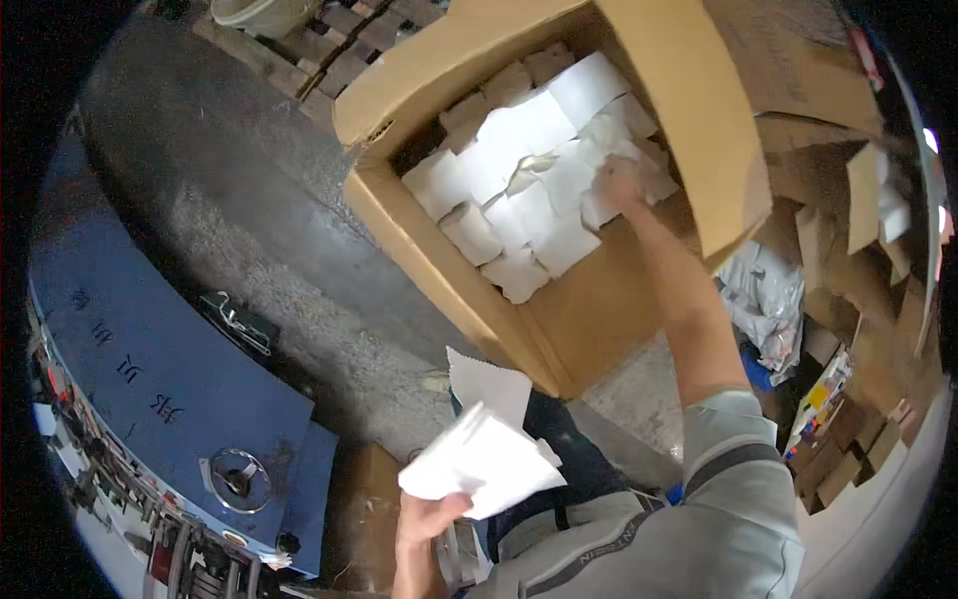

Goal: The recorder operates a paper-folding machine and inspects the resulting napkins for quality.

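My left hand is closed on a small stack of thin white sheets, thumb on top, held low in front of my body. One sheet sticks up from the stack with a zigzag edge. My right arm reaches into a large open cardboard box. There my right hand is at the right side of a layer of flat white packets. Motion smears its fingers, so whether they grip a packet does not show. The packets overlap in uneven rows inside the box.
A blue machine cabinet with a handwheel stands at the left. Flattened cardboard and a clear plastic bag lie on the right. Below left is another carton; a pale bucket sits at the far top left.
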Demonstrator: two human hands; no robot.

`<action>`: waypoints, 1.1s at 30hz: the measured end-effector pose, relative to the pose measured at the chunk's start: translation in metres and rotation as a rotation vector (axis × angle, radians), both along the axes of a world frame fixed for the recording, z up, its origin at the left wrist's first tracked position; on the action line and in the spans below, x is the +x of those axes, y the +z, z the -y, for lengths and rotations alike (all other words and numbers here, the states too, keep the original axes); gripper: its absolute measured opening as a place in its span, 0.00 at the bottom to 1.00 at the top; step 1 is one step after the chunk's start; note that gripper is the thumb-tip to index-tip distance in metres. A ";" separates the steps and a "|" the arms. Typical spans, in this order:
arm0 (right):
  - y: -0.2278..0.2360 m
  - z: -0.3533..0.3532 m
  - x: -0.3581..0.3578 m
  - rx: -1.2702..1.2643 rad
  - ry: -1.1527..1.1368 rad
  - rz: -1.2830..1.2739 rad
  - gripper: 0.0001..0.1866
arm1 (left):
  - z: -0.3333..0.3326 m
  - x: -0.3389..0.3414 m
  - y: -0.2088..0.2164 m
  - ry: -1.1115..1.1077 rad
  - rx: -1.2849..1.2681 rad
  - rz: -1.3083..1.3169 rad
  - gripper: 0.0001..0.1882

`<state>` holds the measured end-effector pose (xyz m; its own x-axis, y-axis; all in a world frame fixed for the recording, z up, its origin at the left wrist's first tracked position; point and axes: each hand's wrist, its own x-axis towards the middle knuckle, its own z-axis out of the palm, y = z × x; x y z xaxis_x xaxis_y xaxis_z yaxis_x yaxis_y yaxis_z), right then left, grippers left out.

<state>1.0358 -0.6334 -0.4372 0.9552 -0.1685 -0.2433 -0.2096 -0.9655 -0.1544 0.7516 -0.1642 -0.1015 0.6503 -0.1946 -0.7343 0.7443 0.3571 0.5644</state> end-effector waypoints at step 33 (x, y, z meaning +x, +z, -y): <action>-0.032 -0.016 0.035 -0.259 0.169 -0.168 0.13 | 0.023 0.038 -0.068 0.056 -0.147 -0.012 0.44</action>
<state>1.0707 -0.6175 -0.4696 0.9252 -0.0877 -0.3693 -0.0448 -0.9914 0.1232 0.7897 -0.1873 -0.1694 0.6546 -0.2641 -0.7083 0.7271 0.4767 0.4942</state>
